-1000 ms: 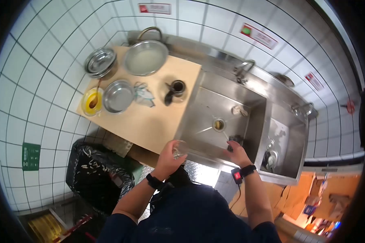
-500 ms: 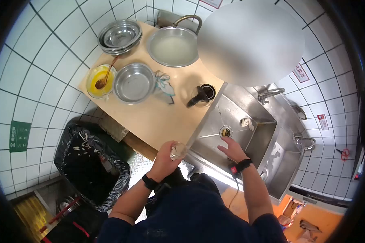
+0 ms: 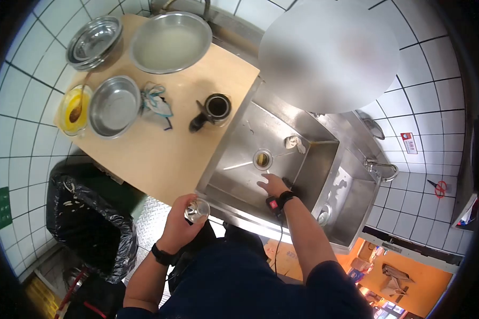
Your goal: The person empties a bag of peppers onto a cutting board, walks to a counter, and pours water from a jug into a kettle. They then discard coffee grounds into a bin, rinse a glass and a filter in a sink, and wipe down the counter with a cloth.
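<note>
My left hand [image 3: 179, 223] is closed around a small clear glass [image 3: 198, 210], just off the front corner of the wooden table. My right hand [image 3: 274, 185] reaches over the front of the steel sink [image 3: 234, 183], its fingers apart and nothing visible in them. Just beyond those fingers is the drain [image 3: 262, 159], with something yellowish in it. A crumpled whitish thing [image 3: 295, 143] lies farther back on the sink floor.
On the wooden table [image 3: 149, 159] stand a basin of cloudy liquid [image 3: 170, 45], stacked steel bowls [image 3: 93, 45], a single steel bowl [image 3: 114, 109], a bowl of yellow liquid [image 3: 69, 119] and a dark-topped jar [image 3: 218, 108]. A black-lined bin [image 3: 125, 228] is at left.
My view has shifted right, so the table and sink sit farther left. The glass remains in my left hand, with its opening now more toward me. My right hand stays open over the sink.
</note>
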